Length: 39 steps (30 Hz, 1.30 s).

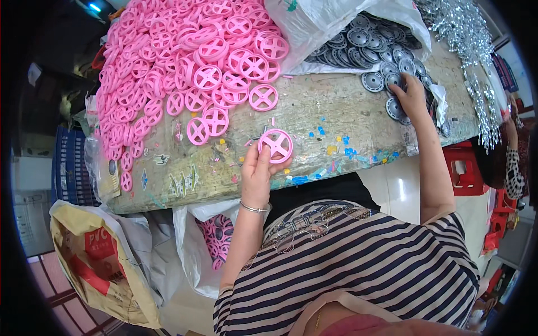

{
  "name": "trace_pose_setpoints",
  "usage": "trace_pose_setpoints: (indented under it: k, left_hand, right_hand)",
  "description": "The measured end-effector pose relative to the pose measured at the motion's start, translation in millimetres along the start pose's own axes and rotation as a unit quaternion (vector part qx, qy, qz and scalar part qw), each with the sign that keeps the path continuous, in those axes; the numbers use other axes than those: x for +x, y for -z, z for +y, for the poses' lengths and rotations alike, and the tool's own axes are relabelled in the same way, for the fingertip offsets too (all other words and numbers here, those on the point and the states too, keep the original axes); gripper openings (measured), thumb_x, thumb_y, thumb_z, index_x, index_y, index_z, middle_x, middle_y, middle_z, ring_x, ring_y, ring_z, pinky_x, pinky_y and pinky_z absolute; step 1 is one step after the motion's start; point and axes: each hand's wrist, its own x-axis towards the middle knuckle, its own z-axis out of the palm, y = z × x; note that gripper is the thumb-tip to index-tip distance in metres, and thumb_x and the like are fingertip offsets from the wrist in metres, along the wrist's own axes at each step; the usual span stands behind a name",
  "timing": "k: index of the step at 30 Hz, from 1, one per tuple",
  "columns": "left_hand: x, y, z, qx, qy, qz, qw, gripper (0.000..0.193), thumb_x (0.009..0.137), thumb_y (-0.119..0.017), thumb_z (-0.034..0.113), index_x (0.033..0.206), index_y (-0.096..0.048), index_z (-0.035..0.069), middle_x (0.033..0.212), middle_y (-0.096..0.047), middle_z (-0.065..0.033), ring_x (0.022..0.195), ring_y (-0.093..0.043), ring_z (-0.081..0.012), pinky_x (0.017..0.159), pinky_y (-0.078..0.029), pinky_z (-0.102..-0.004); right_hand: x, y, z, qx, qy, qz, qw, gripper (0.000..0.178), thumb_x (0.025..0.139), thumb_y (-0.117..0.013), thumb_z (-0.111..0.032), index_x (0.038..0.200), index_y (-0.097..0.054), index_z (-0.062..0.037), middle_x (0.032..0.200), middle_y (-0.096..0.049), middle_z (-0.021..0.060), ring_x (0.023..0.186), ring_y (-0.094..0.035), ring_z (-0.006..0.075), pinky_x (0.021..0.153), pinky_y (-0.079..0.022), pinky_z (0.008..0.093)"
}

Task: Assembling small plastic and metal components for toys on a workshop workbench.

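My left hand [259,173] grips a pink plastic wheel rim [276,147] with a cross of spokes, held at the near edge of the worktable. Over at the right, my right hand [412,96] reaches down among round grey plastic discs [372,82], fingers at the discs. Whether it pinches one is hidden. More grey discs [358,38] spill from the mouth of a white plastic sack [305,19] at the back. A big heap of pink wheel rims [185,53] covers the table's left side, with a few loose rims [263,97] at its edge.
Colourful scraps and stickers dot the worn tabletop [319,106]. Silver tinsel strands [462,33] hang at the far right. Below the table are a paper sack [106,263], a white bag [193,241] of pink-and-grey wheels and a red stool [465,168]. Another person [513,157] sits at right.
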Motion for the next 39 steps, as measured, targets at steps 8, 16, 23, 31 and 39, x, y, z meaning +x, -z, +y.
trace_pose_setpoints:
  k: [8,16,23,31,39]
  left_hand:
    - [0,14,-4,-0.075,0.0,0.009,0.997,0.031,0.1,-0.04,0.016,0.125,-0.044,-0.002,0.116,-0.057,-0.014,0.102,-0.062,-0.0251,0.088,-0.054,-0.0413]
    - [-3,6,-4,-0.047,-0.007,-0.006,0.999,0.037,0.098,-0.044,0.01,0.133,-0.041,-0.001,0.12,-0.054,-0.0123,0.103,-0.061,-0.0219,0.086,-0.056,-0.0354]
    - [-6,11,-8,-0.026,-0.044,-0.001,0.999,0.037,0.096,-0.047,0.003,0.132,-0.044,-0.003,0.122,-0.053,-0.0119,0.106,-0.058,-0.0205,0.088,-0.056,-0.0359]
    - [-11,16,-13,0.025,-0.078,0.027,0.996,0.033,0.095,-0.048,0.002,0.127,-0.049,-0.005,0.119,-0.054,-0.0119,0.103,-0.059,-0.0214,0.083,-0.057,-0.0368]
    - [-94,83,10,0.262,-0.189,0.313,0.893,0.024,0.091,-0.052,0.007,0.111,-0.059,-0.005,0.103,-0.064,-0.0085,0.093,-0.059,-0.0142,0.083,-0.047,-0.0284]
  right_hand:
    - [-3,21,-139,0.477,-0.094,-0.165,0.858,0.03,0.089,-0.061,-0.016,0.117,-0.057,-0.0046,0.092,-0.062,0.0001,0.076,-0.054,0.0062,0.064,-0.044,0.021]
    - [-70,9,-253,0.445,0.204,-0.196,0.85,0.038,0.081,-0.067,-0.006,0.118,-0.061,-0.0054,0.091,-0.056,0.0093,0.086,-0.055,0.0169,0.077,-0.046,0.0292]
    - [-63,4,-252,0.567,0.028,-0.42,0.708,0.031,0.082,-0.069,-0.008,0.111,-0.061,-0.0007,0.092,-0.062,0.0037,0.083,-0.057,0.0102,0.075,-0.047,0.0257]
    - [-77,11,-257,0.523,0.047,-0.4,0.751,0.024,0.088,-0.064,-0.015,0.107,-0.061,0.0,0.091,-0.063,0.0025,0.081,-0.057,0.0081,0.074,-0.048,0.0244]
    - [-59,-13,-295,0.456,0.201,-0.295,0.815,0.027,0.089,-0.06,-0.019,0.111,-0.059,-0.0039,0.099,-0.061,0.011,0.092,-0.059,0.0242,0.084,-0.047,0.0338]
